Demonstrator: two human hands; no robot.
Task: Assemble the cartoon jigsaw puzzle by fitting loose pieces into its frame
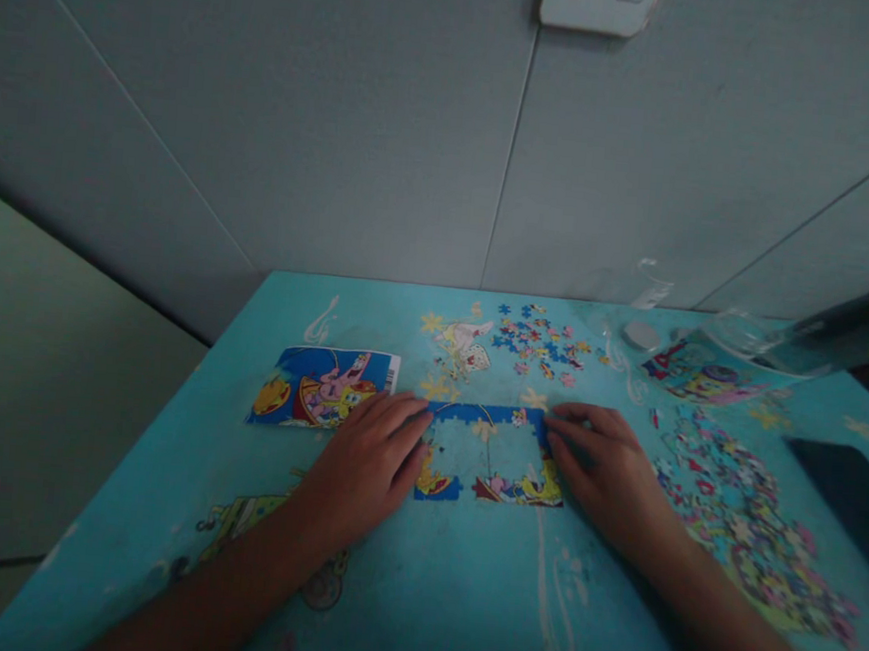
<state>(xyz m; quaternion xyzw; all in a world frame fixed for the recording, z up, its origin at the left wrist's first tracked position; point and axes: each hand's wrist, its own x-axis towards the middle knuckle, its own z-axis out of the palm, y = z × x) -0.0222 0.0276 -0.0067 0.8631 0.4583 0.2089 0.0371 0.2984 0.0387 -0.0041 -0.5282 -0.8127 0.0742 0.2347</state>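
Note:
A partly joined jigsaw puzzle border [523, 491] lies on the table between my hands. Blue pieces run along its top, and cartoon pieces along its bottom, where there is a gap left of centre. Table surface shows through its middle. My left hand [375, 453] rests at the border's left side, fingers stretched out and covering part of that edge. Along the right side lies my right hand [609, 458], its extended fingertips touching the upper right corner. Neither hand grips anything that I can see. Partly behind my left hand is a cartoon picture card [316, 386].
Loose blue puzzle pieces [539, 342] are spread behind the border. A larger heap of mixed pieces [756, 536] lies right of my right arm. Farther back stand a clear container with a cartoon label [709, 372] and a round lid [640, 334]. A dark flat object [849, 504] sits far right.

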